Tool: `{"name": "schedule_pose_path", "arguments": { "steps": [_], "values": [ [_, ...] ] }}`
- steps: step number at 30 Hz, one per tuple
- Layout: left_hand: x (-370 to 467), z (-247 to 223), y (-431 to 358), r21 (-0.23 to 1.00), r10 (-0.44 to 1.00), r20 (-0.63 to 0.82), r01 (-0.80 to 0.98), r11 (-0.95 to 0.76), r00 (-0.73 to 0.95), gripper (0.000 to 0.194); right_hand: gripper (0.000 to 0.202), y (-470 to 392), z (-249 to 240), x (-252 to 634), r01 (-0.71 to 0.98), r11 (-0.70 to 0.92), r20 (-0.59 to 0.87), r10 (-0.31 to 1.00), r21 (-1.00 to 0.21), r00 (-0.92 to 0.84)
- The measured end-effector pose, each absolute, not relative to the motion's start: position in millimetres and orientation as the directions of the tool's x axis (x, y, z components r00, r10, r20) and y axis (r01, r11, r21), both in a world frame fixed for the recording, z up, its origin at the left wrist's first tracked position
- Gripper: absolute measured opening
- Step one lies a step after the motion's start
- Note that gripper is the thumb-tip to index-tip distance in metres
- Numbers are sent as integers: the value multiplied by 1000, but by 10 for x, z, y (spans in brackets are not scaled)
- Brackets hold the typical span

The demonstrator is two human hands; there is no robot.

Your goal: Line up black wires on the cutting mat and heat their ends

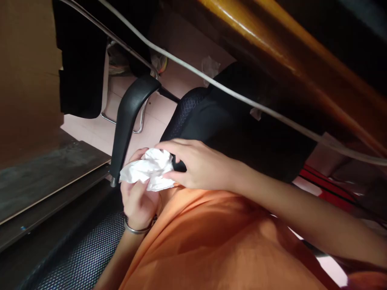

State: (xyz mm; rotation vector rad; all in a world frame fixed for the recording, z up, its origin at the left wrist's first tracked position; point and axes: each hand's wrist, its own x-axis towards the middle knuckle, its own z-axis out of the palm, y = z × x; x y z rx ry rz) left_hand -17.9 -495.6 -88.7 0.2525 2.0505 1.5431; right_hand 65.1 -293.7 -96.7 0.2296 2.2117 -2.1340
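A crumpled white tissue (149, 169) is held between my two hands, above my lap. My left hand (140, 203), with a metal bangle at the wrist, grips it from below and the left, thumb on top and fingers behind. From the right, my right hand (198, 163) reaches across with its thumb and fingertips closed on the tissue's other side. Part of the left fingers is hidden behind the tissue. Just under the hands are the orange shirt (211, 237) and dark trousers (229, 133).
A black chair armrest (125, 112) curves up beside my left hand, with a mesh backrest (84, 241) below. A white cable (193, 68) crosses in front of a brown wooden table edge (272, 48). A cardboard box (28, 80) stands at left. Another chair has metal legs (142, 117).
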Motion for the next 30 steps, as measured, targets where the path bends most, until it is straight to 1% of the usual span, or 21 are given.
{"name": "schedule_pose_path", "arguments": {
  "steps": [2,4,5,7,9,12,13,15,17,19,21,22,24,25,26,28,30],
  "values": [
    [-135,-914,-4938,945,441,-292,-185,269,-849,38,22,-3017,-1064,556,165,-8,-165,94,-986,-982],
    [-87,-963,-4964,948,464,-246,-110,300,-851,33,7,-3026,-1080,502,174,-58,-180,135,-983,-974],
    [-67,-985,-4989,941,476,-240,-82,328,-846,33,6,-3003,-1065,488,167,-82,-177,145,-983,-973],
    [-48,-1005,-5033,922,475,-278,-93,376,-835,35,9,-2930,-1017,476,140,-125,-158,152,-982,-976],
    [-62,-984,-5040,913,479,-295,-95,397,-826,41,5,-2866,-973,472,118,-150,-140,144,-982,-980],
    [-99,-921,-4960,922,508,-248,-40,385,-825,57,23,-2841,-934,453,130,-148,-141,74,-981,-987],
    [-102,-910,-4923,930,525,-241,-40,365,-816,60,24,-2843,-923,445,144,-133,-151,46,-981,-987],
    [-87,-917,-4863,945,553,-245,-69,318,-796,60,15,-2842,-901,431,174,-98,-177,17,-980,-984],
    [-59,-953,-4840,948,580,-268,-103,301,-769,58,9,-2820,-880,431,198,-85,-201,25,-976,-979],
    [-39,-993,-4858,939,600,-297,-114,324,-743,63,8,-2781,-873,445,229,-119,-234,28,-966,-972],
    [-38,-1019,-4907,923,598,-315,-90,375,-737,66,8,-2742,-882,462,263,-196,-266,-12,-945,-964],
    [-42,-1028,-4938,910,600,-325,-69,409,-731,60,10,-2726,-890,468,269,-242,-269,-35,-932,-963],
    [-49,-1049,-5006,876,622,-359,-22,482,-696,35,17,-2702,-890,472,259,-323,-263,-32,-910,-964],
    [-49,-1066,-5041,860,631,-381,-7,511,-676,23,22,-2691,-876,473,246,-345,-266,9,-906,-964],
    [-47,-1089,-5075,847,631,-401,-6,532,-664,19,26,-2678,-848,476,228,-351,-270,77,-908,-960],
    [-41,-1158,-5132,833,584,-418,-37,552,-695,23,32,-2644,-748,495,169,-303,-253,267,-938,-930],
    [-48,-1240,-5163,824,511,-430,-93,559,-744,27,34,-2601,-594,541,55,-164,-130,489,-985,-863]
  ]
}}
